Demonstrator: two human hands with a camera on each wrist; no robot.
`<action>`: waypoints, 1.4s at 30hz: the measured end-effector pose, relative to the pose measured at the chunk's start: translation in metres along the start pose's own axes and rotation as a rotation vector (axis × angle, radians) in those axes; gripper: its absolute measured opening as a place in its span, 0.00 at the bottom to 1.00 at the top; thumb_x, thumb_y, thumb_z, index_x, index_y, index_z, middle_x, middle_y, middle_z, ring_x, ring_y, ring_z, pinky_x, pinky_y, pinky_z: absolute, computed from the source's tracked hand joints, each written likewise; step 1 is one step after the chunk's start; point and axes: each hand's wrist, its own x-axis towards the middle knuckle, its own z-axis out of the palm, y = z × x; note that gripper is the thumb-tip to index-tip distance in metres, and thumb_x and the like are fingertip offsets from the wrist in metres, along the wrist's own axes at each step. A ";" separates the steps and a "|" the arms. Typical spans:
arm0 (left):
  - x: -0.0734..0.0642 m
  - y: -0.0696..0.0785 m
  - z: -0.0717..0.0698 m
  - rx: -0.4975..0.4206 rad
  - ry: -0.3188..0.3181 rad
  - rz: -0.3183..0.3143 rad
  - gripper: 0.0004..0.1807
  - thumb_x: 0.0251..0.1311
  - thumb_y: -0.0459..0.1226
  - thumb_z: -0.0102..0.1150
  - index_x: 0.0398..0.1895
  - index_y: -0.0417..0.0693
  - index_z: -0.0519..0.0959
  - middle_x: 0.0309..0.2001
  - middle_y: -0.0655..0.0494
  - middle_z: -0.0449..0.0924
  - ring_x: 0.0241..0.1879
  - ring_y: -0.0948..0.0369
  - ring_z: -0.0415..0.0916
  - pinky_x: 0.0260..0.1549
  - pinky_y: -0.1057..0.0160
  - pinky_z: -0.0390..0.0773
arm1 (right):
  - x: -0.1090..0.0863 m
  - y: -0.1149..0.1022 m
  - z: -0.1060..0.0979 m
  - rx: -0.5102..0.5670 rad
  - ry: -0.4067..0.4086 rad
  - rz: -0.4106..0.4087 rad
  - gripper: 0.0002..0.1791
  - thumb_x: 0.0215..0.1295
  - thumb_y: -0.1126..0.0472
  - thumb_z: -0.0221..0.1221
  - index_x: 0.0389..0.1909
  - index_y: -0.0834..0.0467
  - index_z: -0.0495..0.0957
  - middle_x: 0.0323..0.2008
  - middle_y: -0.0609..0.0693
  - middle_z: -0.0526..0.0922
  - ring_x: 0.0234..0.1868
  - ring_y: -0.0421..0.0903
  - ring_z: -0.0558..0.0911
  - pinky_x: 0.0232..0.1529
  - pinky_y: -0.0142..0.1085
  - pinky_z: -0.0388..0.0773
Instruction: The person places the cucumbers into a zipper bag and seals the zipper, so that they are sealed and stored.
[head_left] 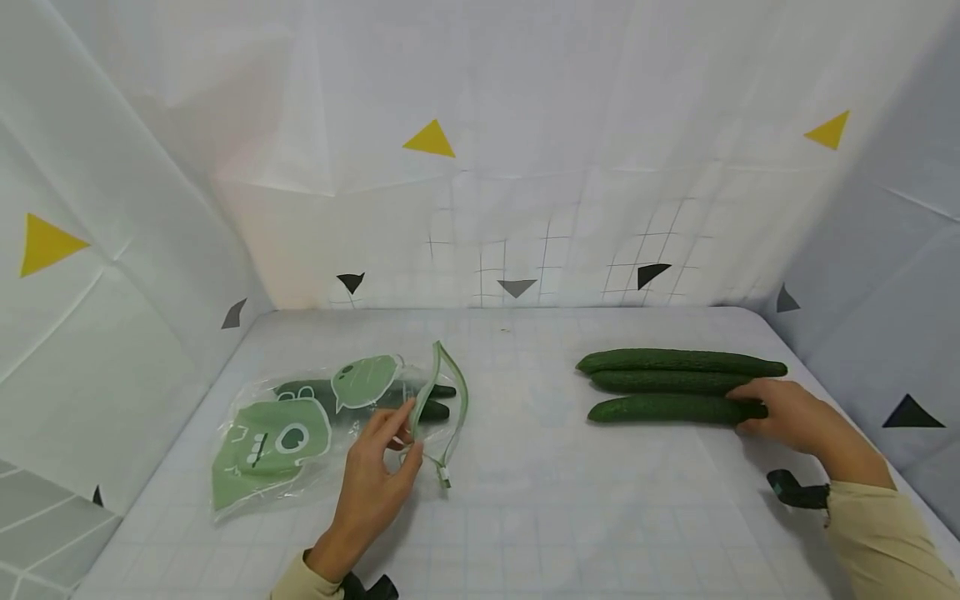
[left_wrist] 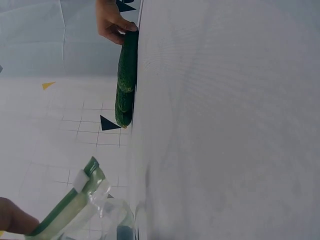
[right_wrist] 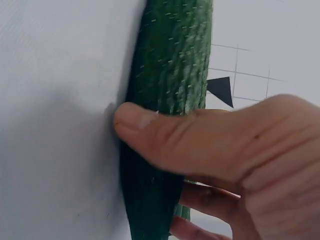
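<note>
The left hand (head_left: 378,467) is at the mouth of a clear plastic zip bag printed with pale green cartoon shapes (head_left: 270,450), which lies on the left half of the white, cloth-covered surface (head_left: 540,500). Its grip is only partly closed: index finger and thumb are bent toward each other with a gap between their tips, both at the near side of the green zip strip (head_left: 461,400) that edges the mouth, and they hold that rim. The exact contact of the other fingers is hidden. The mouth stands parted in a loop facing right, with a small white slider (left_wrist: 81,181) on the strip. Inside the bag lie two dark green cucumbers (head_left: 433,411), their ends reaching into the mouth.

The right hand (head_left: 798,421) grips the right end of the nearest long, dark green, bumpy-skinned cucumber (head_left: 660,408) on the right of the surface. Its grip is as wide as the cucumber is thick: the thumb lies across the near side and the other fingers reach round the far side, as the right wrist view shows. The held cucumber lies lengthwise, left to right. Just beyond it lie a middle cucumber (head_left: 660,382) and a far cucumber (head_left: 682,361), roughly parallel and close together.
</note>
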 end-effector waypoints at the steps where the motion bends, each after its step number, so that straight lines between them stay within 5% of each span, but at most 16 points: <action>1: 0.000 0.000 0.000 0.000 0.000 0.000 0.34 0.54 0.20 0.70 0.68 0.37 0.77 0.43 0.55 0.76 0.40 0.61 0.77 0.38 0.59 0.82 | 0.000 0.001 0.001 0.005 0.004 -0.012 0.26 0.54 0.62 0.77 0.52 0.72 0.83 0.50 0.69 0.82 0.54 0.74 0.78 0.50 0.66 0.76; 17: -0.002 0.000 -0.001 -0.009 -0.001 -0.012 0.35 0.54 0.20 0.70 0.68 0.38 0.77 0.43 0.56 0.76 0.40 0.61 0.77 0.39 0.59 0.82 | -0.004 0.000 0.005 0.061 0.092 -0.132 0.27 0.60 0.58 0.75 0.56 0.69 0.83 0.53 0.66 0.84 0.55 0.69 0.80 0.51 0.63 0.77; 33: 0.000 0.001 -0.001 0.001 -0.002 -0.004 0.34 0.55 0.22 0.71 0.69 0.38 0.77 0.43 0.56 0.77 0.41 0.62 0.77 0.38 0.59 0.81 | 0.002 -0.038 -0.004 0.058 0.192 -0.171 0.25 0.63 0.62 0.73 0.58 0.70 0.82 0.52 0.66 0.84 0.53 0.67 0.82 0.48 0.61 0.80; 42: 0.000 0.003 -0.002 0.043 0.014 -0.003 0.34 0.54 0.23 0.73 0.68 0.40 0.79 0.42 0.57 0.77 0.33 0.61 0.72 0.28 0.62 0.73 | 0.012 -0.062 -0.006 0.052 0.211 -0.179 0.25 0.64 0.62 0.72 0.57 0.71 0.82 0.52 0.67 0.84 0.53 0.68 0.82 0.49 0.62 0.79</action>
